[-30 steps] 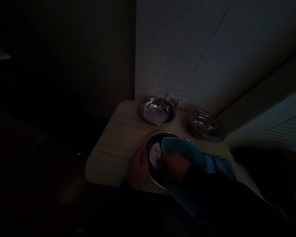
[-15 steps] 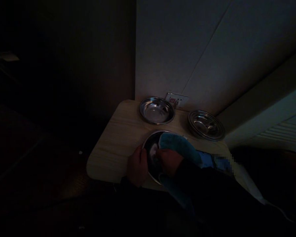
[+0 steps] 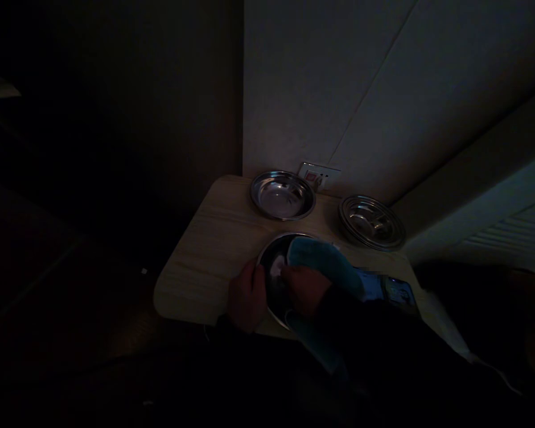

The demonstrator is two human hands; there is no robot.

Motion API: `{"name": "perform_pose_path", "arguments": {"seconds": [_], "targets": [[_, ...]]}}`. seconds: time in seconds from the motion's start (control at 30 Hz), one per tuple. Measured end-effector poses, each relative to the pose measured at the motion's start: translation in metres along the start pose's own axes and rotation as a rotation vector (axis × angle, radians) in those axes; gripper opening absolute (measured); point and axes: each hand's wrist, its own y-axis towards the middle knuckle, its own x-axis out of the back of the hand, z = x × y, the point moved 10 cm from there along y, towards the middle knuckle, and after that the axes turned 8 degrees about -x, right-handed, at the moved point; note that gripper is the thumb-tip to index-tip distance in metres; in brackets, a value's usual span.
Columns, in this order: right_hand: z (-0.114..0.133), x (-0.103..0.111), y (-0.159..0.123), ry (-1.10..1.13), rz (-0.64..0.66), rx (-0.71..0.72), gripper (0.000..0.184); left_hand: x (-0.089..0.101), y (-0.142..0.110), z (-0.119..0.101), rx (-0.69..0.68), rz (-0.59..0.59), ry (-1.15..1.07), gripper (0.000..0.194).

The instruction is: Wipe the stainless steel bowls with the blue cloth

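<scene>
The room is very dim. A steel plate (image 3: pixel 271 261) rests near the front edge of a small light wooden table (image 3: pixel 214 249). My left hand (image 3: pixel 246 296) is wrapped round the plate's left rim. My right hand (image 3: pixel 304 290) is closed on a blue cloth (image 3: pixel 321 261) and presses it into the plate. The cloth drapes over the plate's right side and hangs down past my wrist.
A single steel plate (image 3: pixel 282 195) sits at the table's back, by a wall socket (image 3: pixel 317 176). A stack of steel plates (image 3: pixel 371 222) stands at the back right. A phone with a lit screen (image 3: pixel 395 290) lies to the right of my arm. Dark floor to the left.
My right hand and the cloth have shifted a little left and toward the back of the plate. My left hand stays on the rim.
</scene>
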Motion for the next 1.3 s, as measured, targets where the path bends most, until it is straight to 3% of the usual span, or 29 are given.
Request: {"name": "perform_pose_path", "arguments": {"seconds": [0.13, 0.33, 0.57, 0.8, 0.97, 1.07, 1.3], "targets": [[-0.005, -0.006, -0.007, -0.011, 0.01, -0.014, 0.019, -0.001, -0.001, -0.001, -0.014, 0.009, 0.006, 0.032], [0.002, 0.007, 0.019, -0.012, -0.048, -0.065, 0.024, 0.0, -0.002, 0.003, 0.005, -0.012, 0.021, 0.034], [0.001, -0.008, -0.002, 0.008, 0.018, -0.023, 0.018, -0.001, -0.003, 0.002, 0.023, -0.016, 0.037, 0.035], [-0.002, 0.009, 0.039, 0.005, -0.035, -0.117, 0.024, 0.001, -0.001, 0.002, 0.015, -0.02, 0.044, 0.035], [0.004, -0.003, 0.013, 0.01, 0.013, -0.049, 0.019, 0.005, -0.003, 0.001, 0.034, -0.079, 0.134, 0.035], [0.003, -0.009, 0.001, 0.013, 0.037, -0.033, 0.017, 0.003, -0.003, 0.0, 0.015, -0.057, 0.127, 0.034], [0.004, 0.013, 0.045, -0.012, -0.035, -0.102, 0.025, 0.003, -0.002, 0.002, -0.002, -0.023, 0.116, 0.032]]}}
